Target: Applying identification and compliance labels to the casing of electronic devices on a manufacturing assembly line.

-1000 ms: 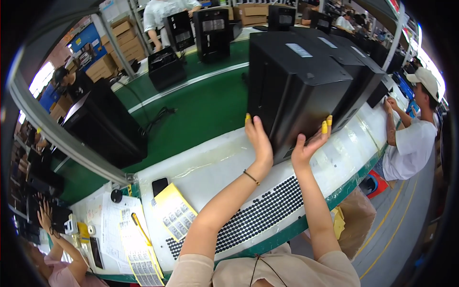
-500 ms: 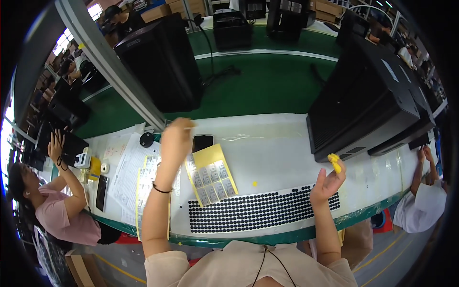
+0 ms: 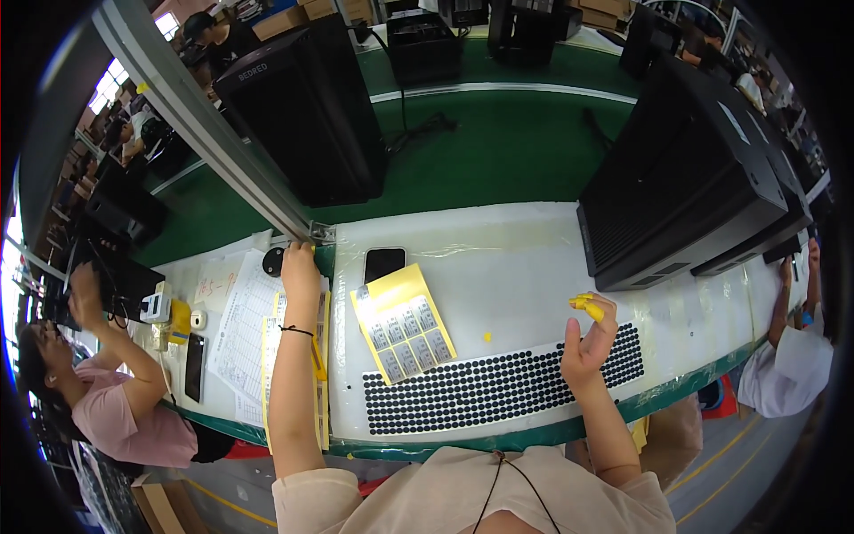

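My left hand (image 3: 300,267) reaches to the foot of a metal post, beside a black round disc (image 3: 274,261). Its fingers are pressed together, and whatever they hold is hidden. My right hand (image 3: 587,349) hovers over the right part of a sheet of round black adhesive pads (image 3: 463,396). It is open, thumb apart from the fingers, with yellow covers on some fingertips and nothing visibly held. Between the hands lies a yellow-backed label sheet (image 3: 405,325), overlapping a dark phone (image 3: 384,264). More label sheets (image 3: 322,405) lie under my left forearm.
Black computer cases stand at the back left (image 3: 302,116) and right (image 3: 685,187). The metal post (image 3: 196,133) slants up at left. Written papers (image 3: 236,334) and another phone (image 3: 194,367) lie left. A co-worker in pink (image 3: 124,405) sits there; another in white is at right.
My left hand has come down from above the table to the post's foot. My right hand has shifted slightly left and down. The co-worker's raised hand at left has lowered.
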`<state>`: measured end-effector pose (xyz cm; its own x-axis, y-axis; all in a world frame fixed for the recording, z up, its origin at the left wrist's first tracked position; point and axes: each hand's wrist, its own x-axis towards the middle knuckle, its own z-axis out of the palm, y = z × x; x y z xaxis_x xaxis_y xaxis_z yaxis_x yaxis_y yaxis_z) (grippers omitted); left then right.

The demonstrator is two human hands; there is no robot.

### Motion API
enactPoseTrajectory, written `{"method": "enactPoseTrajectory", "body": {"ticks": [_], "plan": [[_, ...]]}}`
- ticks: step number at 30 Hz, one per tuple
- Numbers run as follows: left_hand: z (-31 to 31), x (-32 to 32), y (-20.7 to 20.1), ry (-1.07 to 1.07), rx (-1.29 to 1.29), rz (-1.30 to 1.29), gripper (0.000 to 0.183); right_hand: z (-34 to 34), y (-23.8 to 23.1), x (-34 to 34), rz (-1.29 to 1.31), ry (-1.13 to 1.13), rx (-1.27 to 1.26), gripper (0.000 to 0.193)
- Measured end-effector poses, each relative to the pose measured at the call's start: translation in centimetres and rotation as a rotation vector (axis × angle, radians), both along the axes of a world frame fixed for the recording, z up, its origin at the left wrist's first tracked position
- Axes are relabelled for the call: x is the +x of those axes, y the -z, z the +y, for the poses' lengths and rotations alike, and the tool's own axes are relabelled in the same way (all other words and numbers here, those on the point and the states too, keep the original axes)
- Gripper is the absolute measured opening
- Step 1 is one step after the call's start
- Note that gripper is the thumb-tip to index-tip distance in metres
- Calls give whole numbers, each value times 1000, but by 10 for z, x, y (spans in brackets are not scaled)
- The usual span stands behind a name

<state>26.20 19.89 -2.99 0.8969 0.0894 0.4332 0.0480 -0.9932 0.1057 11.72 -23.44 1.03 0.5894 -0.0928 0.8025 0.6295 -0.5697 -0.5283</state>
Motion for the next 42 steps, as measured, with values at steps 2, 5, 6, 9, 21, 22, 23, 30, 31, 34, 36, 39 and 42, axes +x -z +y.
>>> {"method": "enactPoseTrajectory", "body": {"ticks": [2,5,6,9,21,22,23,30,31,34,36,39,42], "plan": [[-3,2,0,-7,125,42,17,-1,2,0,-5,2,2,27],[-5,3,1,0,187,61,18,-3,-1,-2,35,-61,-67,33],[0,3,2,1,188,60,18,-3,-1,-2,33,-60,-66,33],[10,-1,2,115,151,-61,16,1,-4,-5,15,-78,-47,31],[-147,-93,-93,470,-2161,576,12,60,-57,24,295,-385,47,14],[-155,-96,-87,535,-2238,637,11,67,-52,32,384,-402,143,15],[-157,-98,-82,541,-2275,649,11,70,-45,37,469,-419,238,16],[-151,-123,-55,247,-2352,457,19,19,29,17,473,-155,-248,15],[-148,-127,-51,288,-2331,456,22,14,34,16,552,-220,-54,16],[-148,-132,-40,350,-2293,427,23,1,33,5,754,-341,449,16],[-151,-136,-41,354,-2264,468,26,-11,16,-4,581,-206,253,13],[-158,-142,-42,359,-2189,459,32,-51,13,-13,448,151,-33,9],[-168,-141,-41,354,-2167,521,33,-105,18,-23,403,450,75,10]]}}
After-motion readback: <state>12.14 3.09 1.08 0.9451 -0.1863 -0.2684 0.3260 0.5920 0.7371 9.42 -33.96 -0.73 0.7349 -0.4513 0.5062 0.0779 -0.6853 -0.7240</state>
